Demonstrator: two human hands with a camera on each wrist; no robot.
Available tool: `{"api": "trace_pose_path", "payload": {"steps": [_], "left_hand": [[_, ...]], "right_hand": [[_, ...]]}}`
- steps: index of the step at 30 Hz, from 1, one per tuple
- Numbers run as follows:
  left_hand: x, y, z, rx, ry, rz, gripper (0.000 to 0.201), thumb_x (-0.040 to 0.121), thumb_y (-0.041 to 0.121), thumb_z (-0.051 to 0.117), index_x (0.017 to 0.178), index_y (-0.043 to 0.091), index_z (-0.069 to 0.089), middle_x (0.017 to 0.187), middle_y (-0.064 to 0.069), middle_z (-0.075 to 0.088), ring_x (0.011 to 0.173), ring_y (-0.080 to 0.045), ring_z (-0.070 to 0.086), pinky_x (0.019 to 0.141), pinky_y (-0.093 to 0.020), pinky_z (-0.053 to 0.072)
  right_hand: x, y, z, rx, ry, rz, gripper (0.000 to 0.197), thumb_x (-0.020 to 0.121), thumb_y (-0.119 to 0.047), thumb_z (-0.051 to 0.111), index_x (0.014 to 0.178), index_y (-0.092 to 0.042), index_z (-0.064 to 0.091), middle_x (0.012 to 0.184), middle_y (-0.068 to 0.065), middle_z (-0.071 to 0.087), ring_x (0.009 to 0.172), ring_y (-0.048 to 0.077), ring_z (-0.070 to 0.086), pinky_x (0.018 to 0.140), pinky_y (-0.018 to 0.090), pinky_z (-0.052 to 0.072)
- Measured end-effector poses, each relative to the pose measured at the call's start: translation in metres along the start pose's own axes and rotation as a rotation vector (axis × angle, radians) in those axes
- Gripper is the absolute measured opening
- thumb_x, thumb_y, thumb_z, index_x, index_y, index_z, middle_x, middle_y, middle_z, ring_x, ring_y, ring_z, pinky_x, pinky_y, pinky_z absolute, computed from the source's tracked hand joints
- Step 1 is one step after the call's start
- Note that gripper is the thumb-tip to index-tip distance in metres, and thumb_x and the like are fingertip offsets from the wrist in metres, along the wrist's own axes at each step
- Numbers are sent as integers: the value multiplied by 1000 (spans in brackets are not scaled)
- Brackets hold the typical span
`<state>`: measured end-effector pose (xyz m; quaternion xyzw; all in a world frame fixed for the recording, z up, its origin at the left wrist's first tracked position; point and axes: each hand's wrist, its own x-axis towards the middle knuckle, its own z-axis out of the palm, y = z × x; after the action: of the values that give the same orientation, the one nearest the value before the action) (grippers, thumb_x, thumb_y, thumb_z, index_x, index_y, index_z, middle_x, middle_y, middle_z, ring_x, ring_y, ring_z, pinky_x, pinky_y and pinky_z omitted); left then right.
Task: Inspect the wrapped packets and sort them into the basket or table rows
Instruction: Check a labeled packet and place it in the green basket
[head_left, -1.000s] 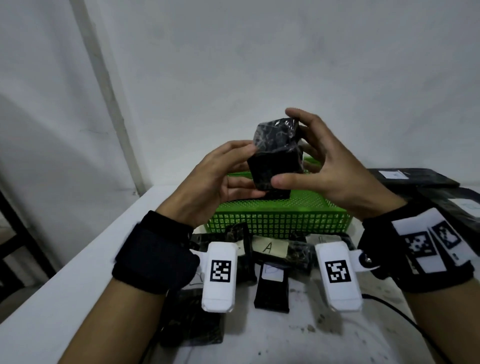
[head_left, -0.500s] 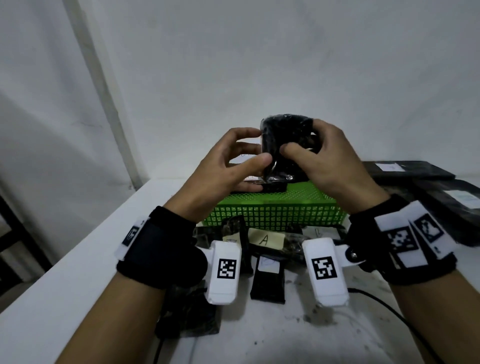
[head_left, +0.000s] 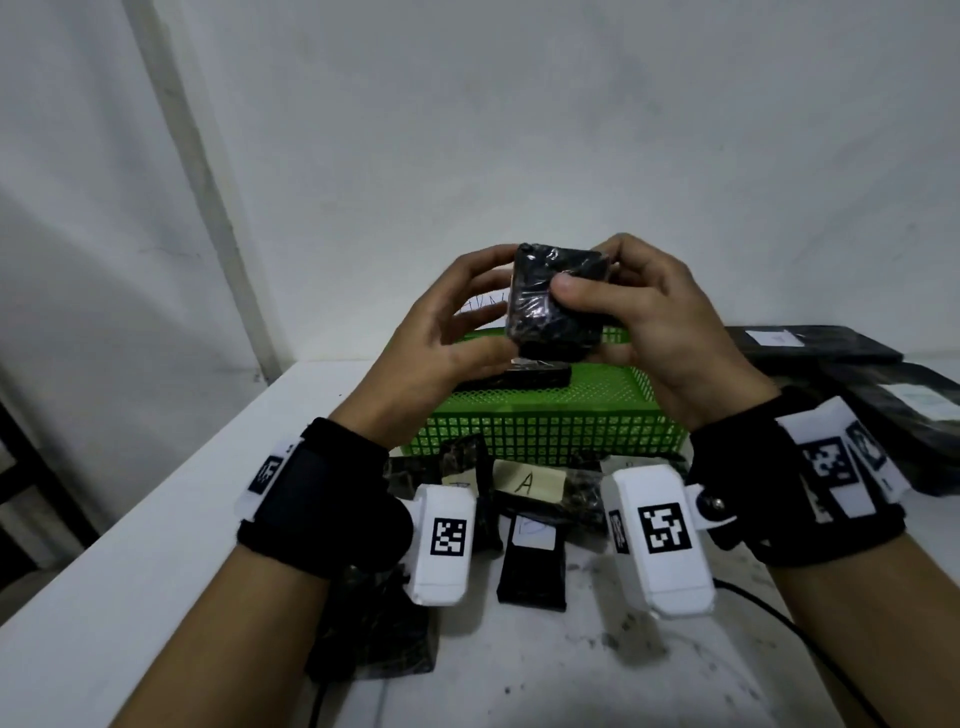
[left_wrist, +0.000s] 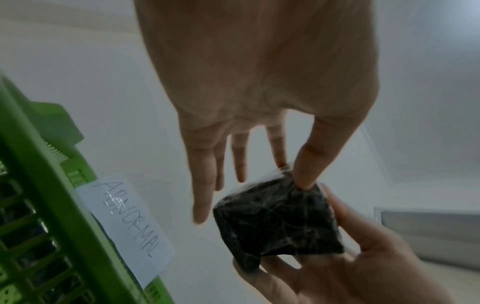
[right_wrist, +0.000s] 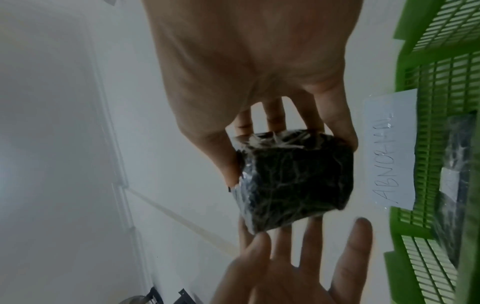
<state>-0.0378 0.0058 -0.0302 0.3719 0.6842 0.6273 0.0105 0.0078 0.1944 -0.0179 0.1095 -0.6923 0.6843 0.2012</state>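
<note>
A blocky black packet (head_left: 553, 306) in crinkly film sits above the green mesh basket (head_left: 545, 431). The right hand (head_left: 670, 338) pinches it; the left hand (head_left: 441, 348) touches it, fingers straight.

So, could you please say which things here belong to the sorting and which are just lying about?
Job: wrapped packet, gripped by right hand, left hand touching it; green basket; ABNORMAL label; labelled packets.
Lying about: black cable; black boxes.

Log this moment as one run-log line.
step: inspect | right hand: grips packet | left hand: fingers straight, one touches packet | where: by green basket | label: ABNORMAL
</note>
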Motion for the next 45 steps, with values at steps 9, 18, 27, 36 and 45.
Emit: {"api": "trace_pose_path", "payload": {"steps": [9,18,27,36,45], "left_hand": [[2,6,2,-177,53,-105,55,87,38,61,140,24,48,125,-6,61,87,-20,70,70,-35,60],[-2,0,-1,37,-48,52,87,77,28,77,152,36,34,149,12,47,93,-11,65,90,-31,53],[3,-6,-5,-96,63,-2,79,79,8,69,150,21,37,123,-4,65,102,-17,66,85,-28,54],[2,-6,0,194,16,127,82,69,-4,72,140,26,46,131,5,56,115,-11,59,98,-23,48],[2,-3,-4,227,78,165,73,70,5,79,134,27,51,127,0,61,116,-13,60,92,-29,53]], "right_hand": [[-2,-2,-3,-72,-84,-204,30,81,-40,75,106,-27,65,126,-13,65,115,7,65,90,29,54],[6,4,-2,140,-14,48,35,82,-8,71,115,-14,61,97,4,73,80,16,72,63,31,54],[2,1,0,74,-52,28,49,84,-27,78,129,-25,58,120,-3,67,104,13,69,72,30,58],[0,-2,0,35,-60,149,17,96,-30,64,99,-18,75,90,-5,76,91,8,71,78,34,58],[1,2,6,7,7,4,22,96,-26,66,115,-16,72,100,-4,77,94,8,73,75,19,55]]}}
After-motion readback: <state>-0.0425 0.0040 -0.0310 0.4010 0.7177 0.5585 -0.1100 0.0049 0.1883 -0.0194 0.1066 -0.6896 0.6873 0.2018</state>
